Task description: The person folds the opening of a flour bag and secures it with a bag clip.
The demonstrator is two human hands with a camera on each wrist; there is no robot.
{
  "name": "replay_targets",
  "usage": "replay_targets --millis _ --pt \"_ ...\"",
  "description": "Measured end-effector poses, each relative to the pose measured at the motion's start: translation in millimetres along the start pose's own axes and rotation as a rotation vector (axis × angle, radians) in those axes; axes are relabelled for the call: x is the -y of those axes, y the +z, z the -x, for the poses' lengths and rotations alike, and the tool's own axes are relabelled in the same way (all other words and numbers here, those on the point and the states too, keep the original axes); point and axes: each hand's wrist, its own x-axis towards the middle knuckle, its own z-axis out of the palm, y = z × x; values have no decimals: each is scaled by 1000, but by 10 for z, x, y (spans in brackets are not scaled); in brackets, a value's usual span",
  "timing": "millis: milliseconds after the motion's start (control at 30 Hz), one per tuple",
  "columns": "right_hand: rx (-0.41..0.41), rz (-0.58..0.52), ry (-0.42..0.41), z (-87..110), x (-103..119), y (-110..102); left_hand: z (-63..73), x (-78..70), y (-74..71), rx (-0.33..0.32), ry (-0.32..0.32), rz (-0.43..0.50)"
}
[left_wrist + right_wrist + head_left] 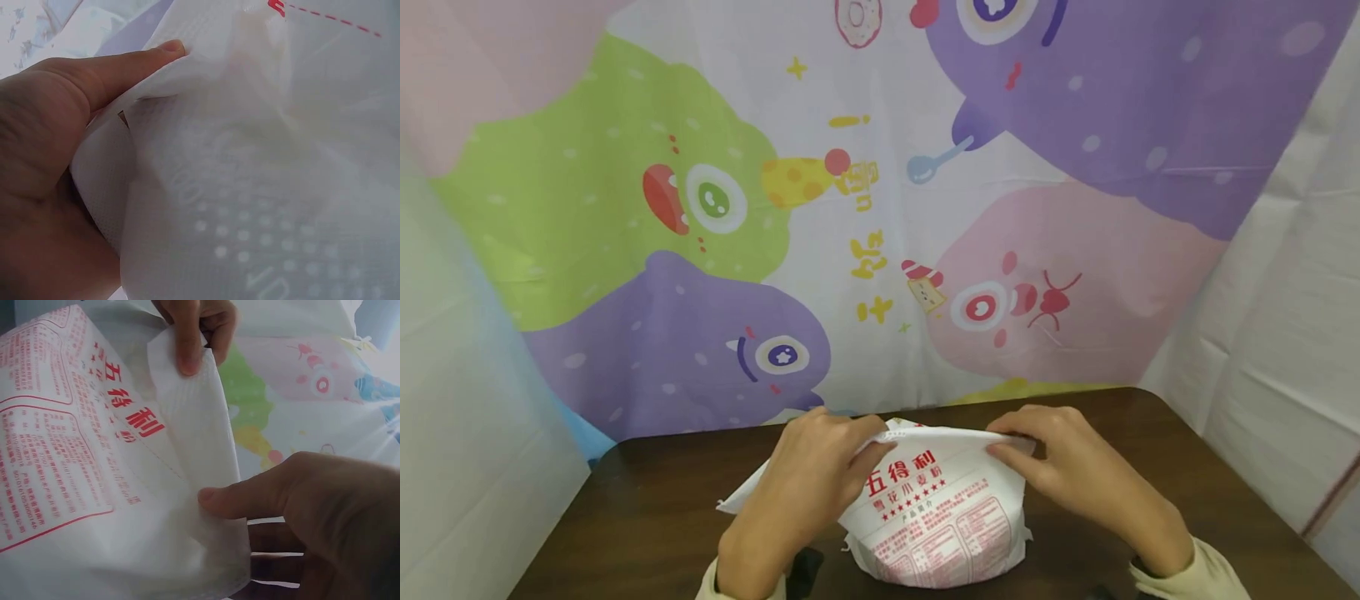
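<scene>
A white flour bag (951, 517) with red and pink print sits on the table, its printed side toward me and its top edge folded over. My left hand (820, 467) pinches that edge on the left, thumb in front. At the right end of the edge, my right hand (1067, 467) pinches the plastic between thumb and fingers. Close up in the right wrist view, the right thumb (228, 501) presses on the folded white strip, fingers behind it. The left wrist view shows the left thumb (134, 67) over crumpled plastic (250, 156). A flap of the bag sticks out behind my left hand.
The dark brown table (647, 508) ends at a hanging cloth (880, 367) printed with cartoon monsters. White fabric walls (1300, 350) stand on both sides. A small black object (805, 569) lies by my left wrist.
</scene>
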Motion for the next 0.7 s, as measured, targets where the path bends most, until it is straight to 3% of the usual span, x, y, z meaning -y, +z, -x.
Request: replay_targets --millis 233,700 --pt "-26 28 -47 73 0 9 -5 -3 -2 21 -6 -13" --pt "-47 119 11 327 -4 -260 -15 -22 -20 38 -20 -9"
